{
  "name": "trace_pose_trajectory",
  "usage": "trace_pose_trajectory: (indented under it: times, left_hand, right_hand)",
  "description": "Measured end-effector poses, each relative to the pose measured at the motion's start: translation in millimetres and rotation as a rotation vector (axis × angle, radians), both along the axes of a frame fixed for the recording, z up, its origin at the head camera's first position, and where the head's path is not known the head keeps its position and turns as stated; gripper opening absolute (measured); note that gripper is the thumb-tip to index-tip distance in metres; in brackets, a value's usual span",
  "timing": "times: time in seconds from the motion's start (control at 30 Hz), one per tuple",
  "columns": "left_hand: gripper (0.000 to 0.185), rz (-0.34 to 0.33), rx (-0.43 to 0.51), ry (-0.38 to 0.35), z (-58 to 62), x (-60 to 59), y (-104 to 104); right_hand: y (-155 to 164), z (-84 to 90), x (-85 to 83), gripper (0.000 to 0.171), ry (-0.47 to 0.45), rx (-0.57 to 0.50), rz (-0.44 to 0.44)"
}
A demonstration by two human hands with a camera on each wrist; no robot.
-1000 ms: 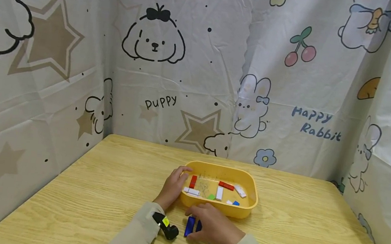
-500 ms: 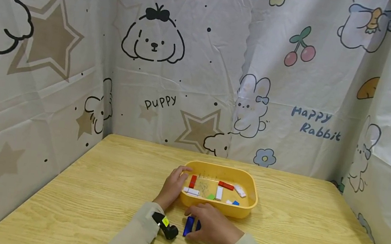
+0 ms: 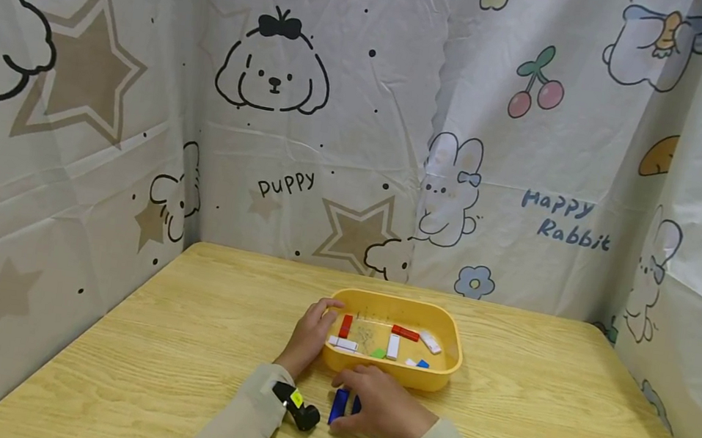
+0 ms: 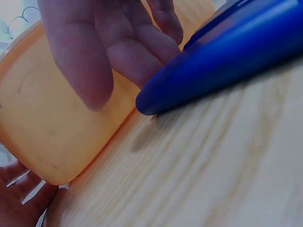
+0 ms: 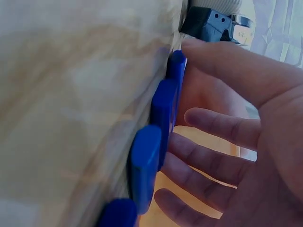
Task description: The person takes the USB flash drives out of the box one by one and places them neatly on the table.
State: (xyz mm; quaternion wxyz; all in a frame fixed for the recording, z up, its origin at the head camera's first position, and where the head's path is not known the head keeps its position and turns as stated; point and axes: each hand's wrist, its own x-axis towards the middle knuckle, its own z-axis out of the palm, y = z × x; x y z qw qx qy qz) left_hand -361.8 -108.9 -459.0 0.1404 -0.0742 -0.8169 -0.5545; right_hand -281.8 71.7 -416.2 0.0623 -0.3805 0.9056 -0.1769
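My left hand (image 3: 309,335) holds the left end of the yellow plastic bin (image 3: 393,376), its fingertips over the rim. In front of the bin my right hand (image 3: 383,404) spreads its fingers over a row of glossy blue oblong pieces. The leftmost blue piece (image 3: 338,407) lies on the table, and part of another blue piece (image 3: 356,405) shows under the palm. Several stand out in the right wrist view, including a middle blue piece (image 5: 144,161). There the right thumb and fingers are apart and loosely bent. A blue piece (image 4: 222,61) looms close in the left wrist view.
Inside the bin lie red pieces (image 3: 405,333), white pieces (image 3: 392,346), a green piece (image 3: 378,354) and a small blue piece (image 3: 423,364). The light wooden table (image 3: 233,307) extends on both sides. A printed cloth (image 3: 309,132) hangs behind and at the sides.
The leftmost blue piece has shifted very slightly left and slants a little more. Both hands and the bin stay almost still; the head view drifts slightly.
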Motion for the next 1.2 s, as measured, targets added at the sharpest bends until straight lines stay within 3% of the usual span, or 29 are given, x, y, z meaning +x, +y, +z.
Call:
trace_pose_trajectory:
  times: [0.2,0.57,0.87,1.2]
  left_hand:
    - [0.03,-0.005,0.002,-0.004,-0.2,-0.3,-0.3]
    - [0.028,0.0,0.003,-0.005,1.7,2.1,0.6]
    - [0.028,-0.01,0.012,0.004,1.0,0.7,-0.6]
    - [0.029,-0.01,0.018,-0.001,-0.9,-0.6,0.0]
  right_hand:
    - [1.7,2.1,-1.8,0.052,0.003,-0.02,0.028]
    - [9.9,18.5,-0.4,0.045,0.013,-0.15,0.086]
    - [27.9,34.7,-9.3,0.025,0.12,-0.319,0.02]
    - [52.0,37.8,-22.5,0.017,0.158,-0.316,-0.119]
